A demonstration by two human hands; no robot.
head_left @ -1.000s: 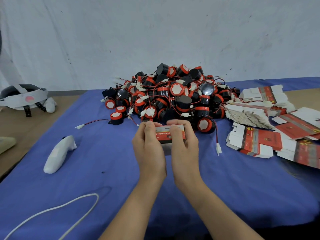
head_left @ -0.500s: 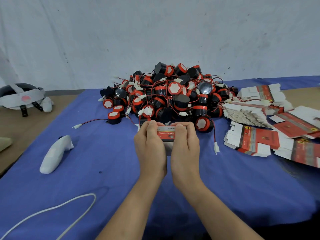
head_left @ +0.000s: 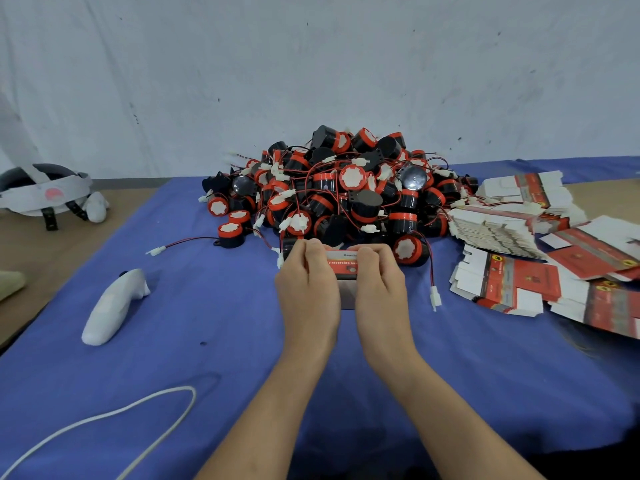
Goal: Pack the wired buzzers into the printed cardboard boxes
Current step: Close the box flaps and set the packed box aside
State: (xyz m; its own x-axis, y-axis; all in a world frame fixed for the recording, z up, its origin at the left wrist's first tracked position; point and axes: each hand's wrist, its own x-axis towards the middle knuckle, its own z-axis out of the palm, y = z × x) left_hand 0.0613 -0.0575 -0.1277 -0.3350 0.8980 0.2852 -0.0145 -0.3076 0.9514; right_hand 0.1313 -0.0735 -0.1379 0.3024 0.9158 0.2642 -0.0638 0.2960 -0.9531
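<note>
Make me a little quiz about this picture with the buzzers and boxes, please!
1. True or false: the left hand and the right hand both hold one printed box.
2. Where do the flat boxes lie? A) left of the buzzer pile B) right of the pile C) on top of the pile
3. Fill in: the cloth under the pile is coloured ____.
Key: 1 true; 2 B; 3 blue.
</note>
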